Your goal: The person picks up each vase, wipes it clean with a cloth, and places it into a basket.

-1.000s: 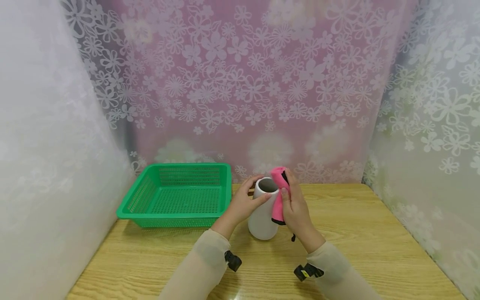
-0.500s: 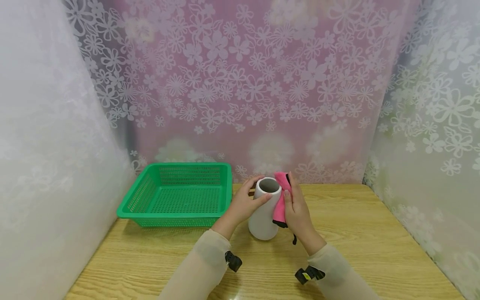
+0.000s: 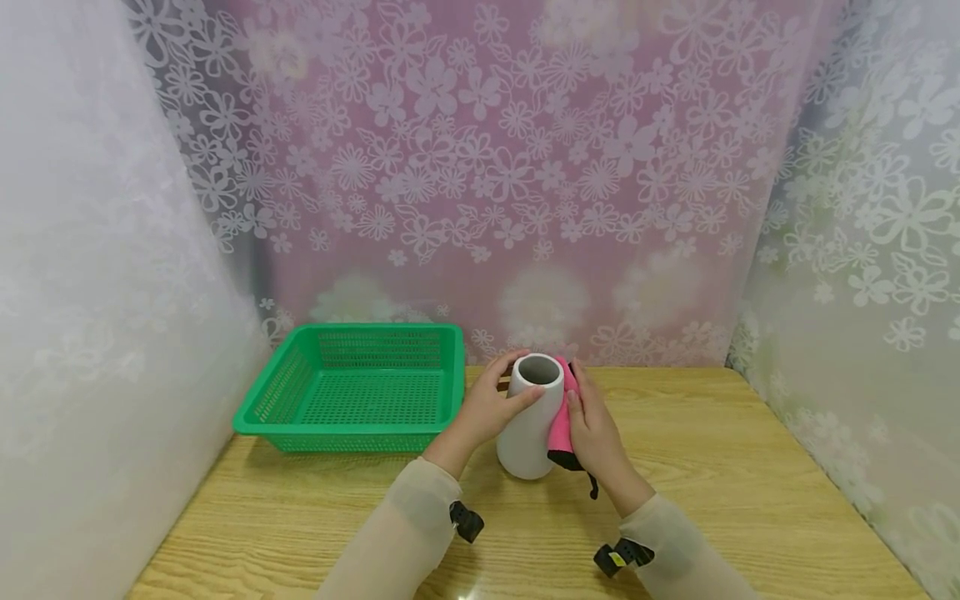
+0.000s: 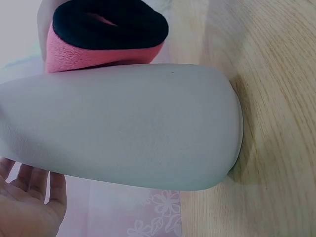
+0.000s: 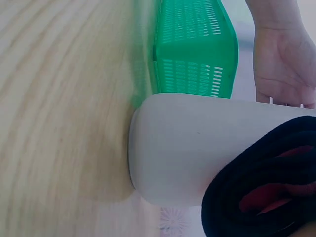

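At the table [image 3: 720,483], hands [image 3: 486,407] [image 3: 596,427] grip a white vase [image 3: 522,440] (left) and pink cloth [image 3: 562,432] (right).

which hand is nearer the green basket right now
The left. The left hand is just right of the green basket, gripping the white vase near its top; the right hand is farther right, beyond the vase, holding the pink cloth against it.

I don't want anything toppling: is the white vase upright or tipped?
Upright: the white vase stands base-down on the table, its mouth facing up.
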Available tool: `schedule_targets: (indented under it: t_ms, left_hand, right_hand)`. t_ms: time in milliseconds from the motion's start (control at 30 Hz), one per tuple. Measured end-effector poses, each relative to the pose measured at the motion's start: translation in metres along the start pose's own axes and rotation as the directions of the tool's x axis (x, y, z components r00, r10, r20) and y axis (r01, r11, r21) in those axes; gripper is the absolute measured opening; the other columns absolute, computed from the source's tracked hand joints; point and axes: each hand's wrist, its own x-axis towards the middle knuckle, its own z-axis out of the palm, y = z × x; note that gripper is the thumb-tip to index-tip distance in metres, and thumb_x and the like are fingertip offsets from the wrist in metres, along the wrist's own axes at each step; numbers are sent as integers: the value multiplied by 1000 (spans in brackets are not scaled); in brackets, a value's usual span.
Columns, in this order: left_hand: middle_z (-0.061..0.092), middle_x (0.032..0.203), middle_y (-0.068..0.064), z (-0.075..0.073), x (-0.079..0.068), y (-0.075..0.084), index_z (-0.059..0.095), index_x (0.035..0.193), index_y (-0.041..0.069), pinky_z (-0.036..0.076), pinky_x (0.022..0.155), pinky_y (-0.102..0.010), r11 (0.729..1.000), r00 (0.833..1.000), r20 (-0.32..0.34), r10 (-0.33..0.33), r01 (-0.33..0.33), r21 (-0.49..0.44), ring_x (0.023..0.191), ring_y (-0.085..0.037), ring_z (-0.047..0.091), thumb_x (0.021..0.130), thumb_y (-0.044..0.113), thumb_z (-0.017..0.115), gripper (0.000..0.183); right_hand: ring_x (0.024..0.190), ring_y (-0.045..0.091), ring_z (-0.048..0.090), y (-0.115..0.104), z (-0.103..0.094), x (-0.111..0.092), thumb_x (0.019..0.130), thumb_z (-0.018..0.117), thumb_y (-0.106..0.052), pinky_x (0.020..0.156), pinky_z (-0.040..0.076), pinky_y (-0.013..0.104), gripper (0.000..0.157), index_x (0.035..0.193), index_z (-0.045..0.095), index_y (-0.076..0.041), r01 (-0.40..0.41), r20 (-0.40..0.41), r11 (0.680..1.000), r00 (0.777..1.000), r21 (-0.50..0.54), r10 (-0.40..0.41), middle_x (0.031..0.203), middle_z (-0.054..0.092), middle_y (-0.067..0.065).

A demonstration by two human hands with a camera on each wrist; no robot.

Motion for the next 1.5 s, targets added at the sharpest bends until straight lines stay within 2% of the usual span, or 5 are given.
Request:
schedule_targets:
  t_ms: [233, 433, 833, 1100, 1500]
  left_hand:
    - [56, 137, 2, -1, 2, 2, 48, 148, 22, 47, 103, -42, 1000, 1000, -11, 9, -8, 19, 124, -19, 54, 91, 39, 74, 65]
    - [54, 139, 2, -1, 1, 4, 48, 148, 25, 47, 104, -42, 1000, 1000, -6, 6, -5, 16, 125, -19, 53, 91, 39, 74, 64]
    - [55, 137, 2, -1, 0, 2, 49, 147, 27, 48, 103, -41, 1000, 1000, -12, 4, -4, 27, 124, -18, 54, 91, 39, 74, 63]
    - [56, 137, 1, 1, -2, 1, 49, 147, 26, 46, 105, -43, 1000, 1000, -13, -6, 6, 10, 125, -19, 54, 92, 37, 74, 62]
    - [56, 137, 2, 2, -1, -2, 49, 147, 26, 47, 103, -42, 1000, 1000, -18, 12, -12, 18, 124, -19, 54, 92, 40, 73, 63]
  right_hand:
    - [145, 44, 27, 2, 1, -2, 111, 32, -28, 114, 23, 64, 55, 160, 19, -5, -54, 46, 998, 997, -9, 55, 159, 27, 25]
    - [146, 43, 25, 8, 4, -3, 111, 30, -27, 117, 20, 59, 54, 157, 22, 1, -138, 99, 989, 985, -58, 143, 158, 28, 27]
    - [145, 42, 28, 22, 10, -6, 111, 30, -23, 117, 21, 56, 53, 157, 23, 3, -176, 171, 978, 966, -115, 194, 157, 31, 27]
    - [143, 45, 29, 27, 14, -12, 110, 32, -17, 116, 21, 59, 51, 155, 25, 5, -245, 221, 959, 936, -146, 273, 155, 32, 30]
    - [144, 46, 27, 29, 10, -13, 111, 32, -24, 116, 19, 62, 53, 158, 22, -1, -326, 274, 931, 891, -165, 361, 157, 29, 28]
